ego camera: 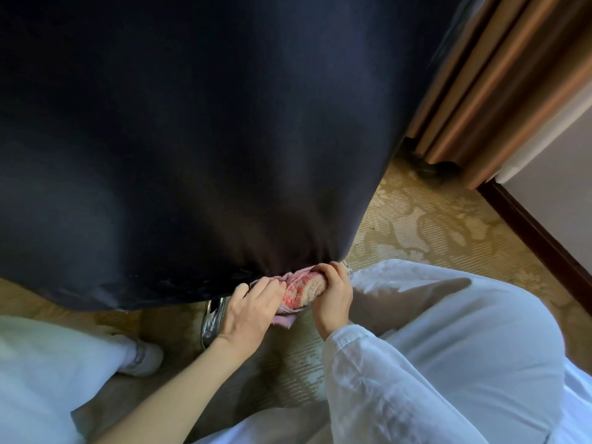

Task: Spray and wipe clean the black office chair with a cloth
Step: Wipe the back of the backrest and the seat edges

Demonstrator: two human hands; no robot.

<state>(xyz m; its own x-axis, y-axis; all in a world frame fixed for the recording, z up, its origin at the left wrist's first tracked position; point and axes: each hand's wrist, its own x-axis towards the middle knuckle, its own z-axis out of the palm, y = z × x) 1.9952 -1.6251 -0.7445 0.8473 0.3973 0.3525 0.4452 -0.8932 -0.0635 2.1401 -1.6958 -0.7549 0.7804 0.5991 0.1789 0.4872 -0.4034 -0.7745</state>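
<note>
The black office chair (198,139) fills the upper left of the view, its dark back very close to the camera. A pink cloth (302,288) is bunched at the chair's lower edge. My right hand (331,294) grips the cloth from the right, fingers curled over its top. My left hand (253,307) lies on the cloth's left side with straight fingers, touching it just under the chair's edge. A chrome part of the chair's frame (213,318) shows below the black edge. No spray bottle is in view.
I am low on a patterned beige carpet (426,225), white trouser legs at both sides, a white shoe (144,357) at left. Brown curtains (499,91) hang at the upper right above a dark baseboard (538,232) and wall.
</note>
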